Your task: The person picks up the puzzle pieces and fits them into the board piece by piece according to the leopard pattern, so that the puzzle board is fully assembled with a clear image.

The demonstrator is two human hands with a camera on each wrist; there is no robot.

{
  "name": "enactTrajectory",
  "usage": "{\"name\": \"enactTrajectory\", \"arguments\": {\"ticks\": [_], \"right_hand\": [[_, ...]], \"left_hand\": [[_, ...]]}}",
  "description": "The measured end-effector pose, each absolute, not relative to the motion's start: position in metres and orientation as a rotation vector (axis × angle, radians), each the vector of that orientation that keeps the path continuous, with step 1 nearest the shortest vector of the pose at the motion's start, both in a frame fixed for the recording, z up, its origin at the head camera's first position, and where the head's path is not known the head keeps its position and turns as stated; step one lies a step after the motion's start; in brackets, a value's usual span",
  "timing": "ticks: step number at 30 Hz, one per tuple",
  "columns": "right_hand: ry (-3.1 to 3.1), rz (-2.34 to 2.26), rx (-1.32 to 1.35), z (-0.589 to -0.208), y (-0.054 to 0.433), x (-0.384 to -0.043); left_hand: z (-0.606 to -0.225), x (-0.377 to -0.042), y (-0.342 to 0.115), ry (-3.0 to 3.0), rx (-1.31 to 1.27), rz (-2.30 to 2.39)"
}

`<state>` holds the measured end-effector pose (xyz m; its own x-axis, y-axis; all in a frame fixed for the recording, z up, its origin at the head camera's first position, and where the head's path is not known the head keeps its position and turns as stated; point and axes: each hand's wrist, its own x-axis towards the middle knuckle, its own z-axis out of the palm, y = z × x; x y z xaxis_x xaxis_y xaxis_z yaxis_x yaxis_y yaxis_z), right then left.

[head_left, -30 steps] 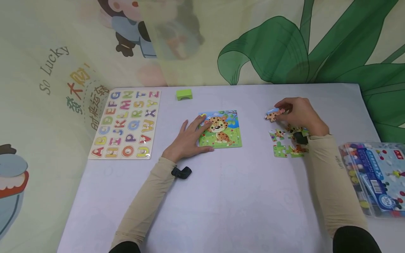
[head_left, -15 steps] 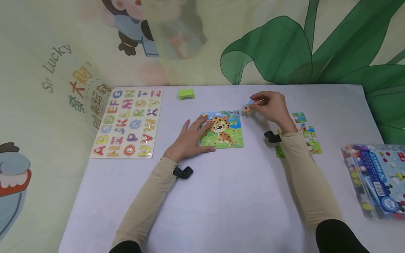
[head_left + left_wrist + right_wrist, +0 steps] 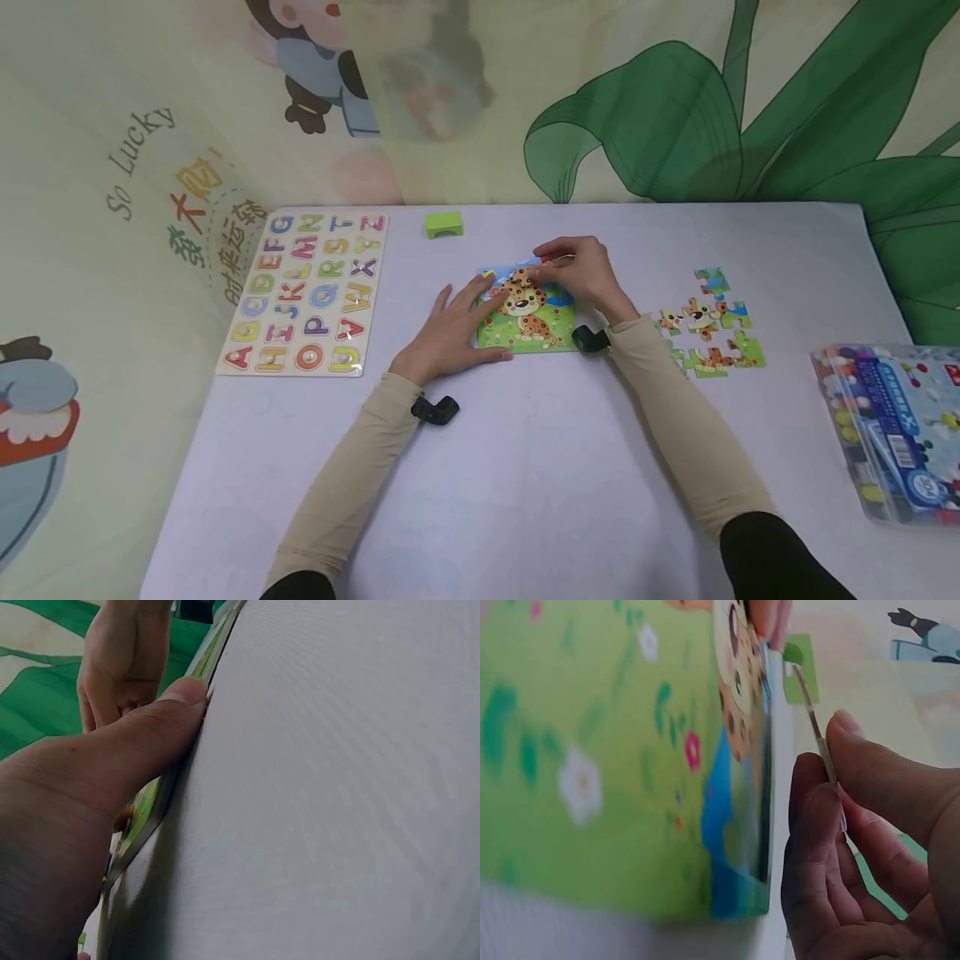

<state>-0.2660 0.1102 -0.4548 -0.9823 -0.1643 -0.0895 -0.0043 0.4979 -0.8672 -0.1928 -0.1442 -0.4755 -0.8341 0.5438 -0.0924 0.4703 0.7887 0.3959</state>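
Observation:
My left hand (image 3: 452, 335) lies with spread fingers over the left side of a square leopard picture puzzle board (image 3: 555, 333). In the left wrist view its thumb (image 3: 161, 724) rests at the board's near edge. Above the board's upper part, my right hand (image 3: 583, 273) pinches a jigsaw piece (image 3: 523, 273) with leopard spots. The right wrist view shows that piece (image 3: 821, 742) edge-on between thumb and fingers, tilted, just beyond the board's far rim. Several loose jigsaw pieces (image 3: 711, 362) lie on the table right of the board, partly hidden by the right sleeve.
On the left lies an alphabet board (image 3: 300, 292) with colourful letters. A green arch-shaped block (image 3: 444, 223) stands near the back edge of the white table (image 3: 517, 483). At the right edge sits a clear plastic case (image 3: 892, 442) with a blue label.
My right hand has carried the pinched jigsaw piece leftward from beside the loose pieces to above the board's top. The loose pieces are more exposed now. My left hand stays on the board.

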Motion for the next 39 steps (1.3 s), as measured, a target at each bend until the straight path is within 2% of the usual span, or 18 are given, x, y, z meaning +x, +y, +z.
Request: {"name": "enactTrajectory", "arguments": {"ticks": [15, 27, 39], "right_hand": [[2.803, -1.134, -0.333, -0.454, 0.09, -0.263], [2.69, -1.123, -0.328, -0.453, 0.095, -0.268], [2.656, -1.123, -0.317, -0.45, 0.098, -0.27]], "left_hand": [[-0.475, -0.192, -0.144, 2.787, 0.803, 0.523], [-0.471, -0.197, -0.127, 2.882, 0.73, 0.451], [-0.468, -0.193, -0.119, 2.892, 0.774, 0.334]]}}
